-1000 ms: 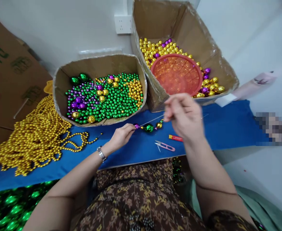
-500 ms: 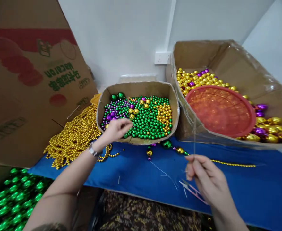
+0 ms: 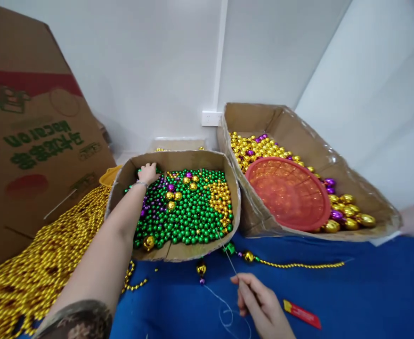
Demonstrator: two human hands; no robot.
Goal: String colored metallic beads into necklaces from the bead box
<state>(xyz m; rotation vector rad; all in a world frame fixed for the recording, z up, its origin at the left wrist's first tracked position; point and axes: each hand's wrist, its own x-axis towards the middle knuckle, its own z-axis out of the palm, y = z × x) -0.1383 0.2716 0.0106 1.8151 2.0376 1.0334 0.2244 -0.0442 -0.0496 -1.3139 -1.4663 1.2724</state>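
Note:
My left hand (image 3: 148,172) reaches into the far left corner of a cardboard box (image 3: 178,252) filled with green, gold and purple beads (image 3: 189,212). Its fingers curl down among the beads there, and what they grip is hidden. My right hand (image 3: 261,308) is low over the blue cloth (image 3: 369,292) and pinches a thin needle (image 3: 228,254) with white thread (image 3: 224,315). A partly strung strand (image 3: 249,256) of green, gold and purple beads lies on the cloth in front of the box.
A larger cardboard box (image 3: 334,155) on the right holds gold and purple balls and a red plastic basket (image 3: 288,193). A heap of gold bead strands (image 3: 40,263) lies at left beside a big printed carton (image 3: 33,141). A red lighter (image 3: 302,314) lies near my right hand.
My left hand has let go of the strand and reached deep into the bead box's far left corner. My right hand dropped lower with the needle. The view has tilted upward.

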